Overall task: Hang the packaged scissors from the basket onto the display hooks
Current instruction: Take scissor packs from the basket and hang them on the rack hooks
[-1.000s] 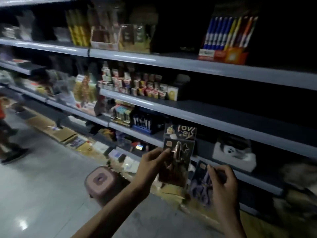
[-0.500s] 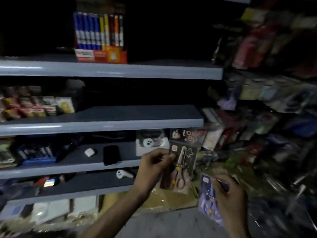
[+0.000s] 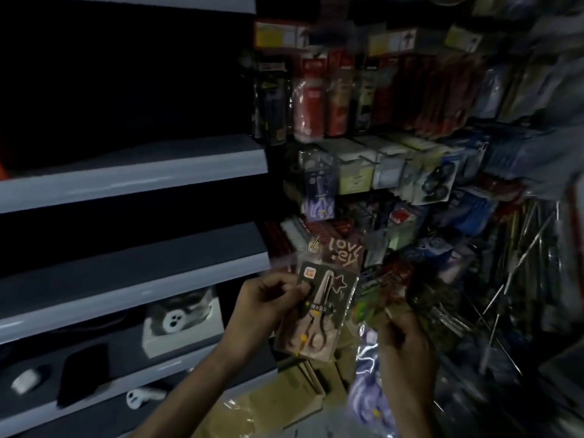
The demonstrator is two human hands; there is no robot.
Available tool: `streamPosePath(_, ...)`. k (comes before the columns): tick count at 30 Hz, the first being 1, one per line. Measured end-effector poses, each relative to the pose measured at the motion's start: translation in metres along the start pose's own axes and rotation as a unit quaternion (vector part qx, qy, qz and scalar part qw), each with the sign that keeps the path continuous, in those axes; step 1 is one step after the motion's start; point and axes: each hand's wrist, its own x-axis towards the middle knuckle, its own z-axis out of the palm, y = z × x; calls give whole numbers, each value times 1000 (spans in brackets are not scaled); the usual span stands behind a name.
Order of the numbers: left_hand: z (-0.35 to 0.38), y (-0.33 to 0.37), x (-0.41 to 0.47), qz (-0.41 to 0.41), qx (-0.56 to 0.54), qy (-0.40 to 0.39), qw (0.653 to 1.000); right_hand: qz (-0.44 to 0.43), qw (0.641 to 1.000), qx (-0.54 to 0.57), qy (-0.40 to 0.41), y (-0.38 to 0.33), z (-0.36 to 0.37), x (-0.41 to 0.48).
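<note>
My left hand point(image 3: 268, 306) pinches a packaged pair of scissors point(image 3: 319, 311) by the upper left edge of its card, thumb on the front and fingers curled behind. The pack stands upright in front of me, blades up. A second card with light lettering point(image 3: 344, 252) shows just behind and above it. I cannot tell whether it is in the same grip.

My right hand point(image 3: 404, 343), lower and to the right, is curled round the top of a purple pack point(image 3: 369, 396) that hangs down from it. The back of the hand faces me, so I cannot see how the fingers lie.

Neither pack is on a hook yet, so I judge the hanging of these two is all yet to do. Past my hands the pegboard display point(image 3: 395, 172) is crowded with hung goods, among them a purple pack point(image 3: 317, 197) much like the one in my right hand. That is likely the row to aim for. Bare wire hooks point(image 3: 505, 279) stick out lower right, blurred.

The basket is out of view, so I cannot say how many packs are left in it. On the grey shelf point(image 3: 136, 172) side to my left, a white open box point(image 3: 180, 324) holds something dark with a white round piece, too dim to name. Flat cardboard point(image 3: 284, 393) lies on the floor below my hands.
</note>
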Motion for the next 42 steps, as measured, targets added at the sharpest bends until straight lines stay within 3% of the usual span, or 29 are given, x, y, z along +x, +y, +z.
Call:
streamPosePath(4, 18, -11, 33, -15, -8, 13, 1000, 16, 999, 23, -26, -4, 9, 36)
streamPosePath(9, 22, -27, 66, -23, -11, 10, 1000, 10, 981, 168, -100, -36, 24, 67)
streamPosePath(13, 20, -40, 89, -6, -35, -25, 999, 32, 965, 242, -96, -55, 29, 87)
streamPosePath(16, 18, -49, 103, -16, -68, -43, 997, -1, 964, 237, -117, -66, 31, 99)
streamPosePath(23, 21, -63, 130, -24, -91, -81, 992, 51, 960, 250, -114, -72, 54, 123)
streamPosePath(28, 27, -55, 158, -34, -45, -99, 994, 32, 961, 245, -126, -67, 56, 158)
streamPosePath(38, 74, -45, 217, 32, 2, 38, 999, -53, 937, 231, -255, -53, 55, 249)
streamPosePath(42, 95, -54, 224, 1, -8, 65, 998, -58, 926, 244, -283, -42, 62, 279)
